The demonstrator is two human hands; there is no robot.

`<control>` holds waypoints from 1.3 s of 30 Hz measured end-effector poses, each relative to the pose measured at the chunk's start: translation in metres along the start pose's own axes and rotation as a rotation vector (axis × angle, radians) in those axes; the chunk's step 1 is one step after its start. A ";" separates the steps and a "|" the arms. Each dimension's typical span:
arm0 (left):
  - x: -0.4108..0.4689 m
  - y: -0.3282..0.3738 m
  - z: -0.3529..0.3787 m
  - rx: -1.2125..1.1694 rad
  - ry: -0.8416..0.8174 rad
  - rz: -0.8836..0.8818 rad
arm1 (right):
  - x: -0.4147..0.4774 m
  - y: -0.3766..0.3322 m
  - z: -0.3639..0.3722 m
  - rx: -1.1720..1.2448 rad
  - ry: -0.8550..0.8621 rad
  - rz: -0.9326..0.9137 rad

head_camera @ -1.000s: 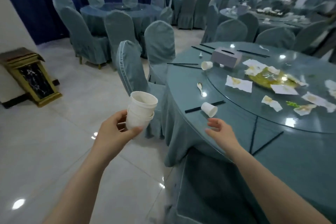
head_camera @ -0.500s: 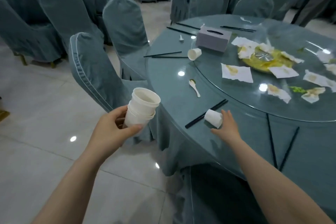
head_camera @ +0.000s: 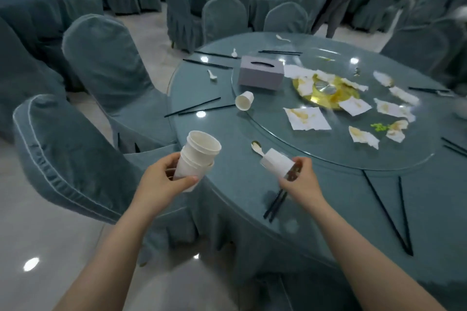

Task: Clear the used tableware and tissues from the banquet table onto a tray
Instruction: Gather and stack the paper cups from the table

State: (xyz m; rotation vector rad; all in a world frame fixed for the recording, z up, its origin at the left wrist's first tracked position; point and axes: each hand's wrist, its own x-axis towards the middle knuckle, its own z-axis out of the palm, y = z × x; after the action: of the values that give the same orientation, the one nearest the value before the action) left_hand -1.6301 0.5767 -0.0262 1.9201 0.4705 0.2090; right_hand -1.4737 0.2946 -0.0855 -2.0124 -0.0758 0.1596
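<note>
The round bench (head_camera: 227, 192) wears a teal cloth, with a glass turntable (head_camera: 336, 159) on top. At its seven o'clock edge the left hand (head_camera: 161, 182) curls round a stack of white paper cups (head_camera: 197, 156), held upright just off the rim. At six o'clock the right hand (head_camera: 300, 184) grips a single cup (head_camera: 276, 165) tipped on its side, just beside a white spoon (head_camera: 257, 147) and above a pair of black chopsticks (head_camera: 275, 203). Toward ten o'clock another cup (head_camera: 244, 100) lies toppled near a grey tissue box (head_camera: 260, 76). Stained tissues (head_camera: 307, 118) litter the glass round a gold centre plate (head_camera: 348, 94). Covered chairs (head_camera: 75, 154) stand at nine o'clock on the pale glossy floor (head_camera: 38, 222).
</note>
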 end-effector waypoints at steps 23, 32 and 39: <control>0.207 -0.007 -0.072 0.473 -0.067 0.090 | 0.143 -0.181 0.145 0.001 -0.657 -0.207; 0.302 -0.002 -0.051 0.389 -0.100 -0.024 | 0.261 -0.157 0.151 0.120 -0.661 -0.121; 0.353 -0.009 -0.041 0.356 -0.092 -0.093 | 0.347 -0.073 0.138 -0.807 -0.331 -0.162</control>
State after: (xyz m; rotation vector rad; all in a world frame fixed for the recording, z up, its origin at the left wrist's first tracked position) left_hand -1.3273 0.7612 -0.0444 2.2365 0.5627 -0.0268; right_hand -1.1492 0.4929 -0.1058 -2.7458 -0.5923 0.4060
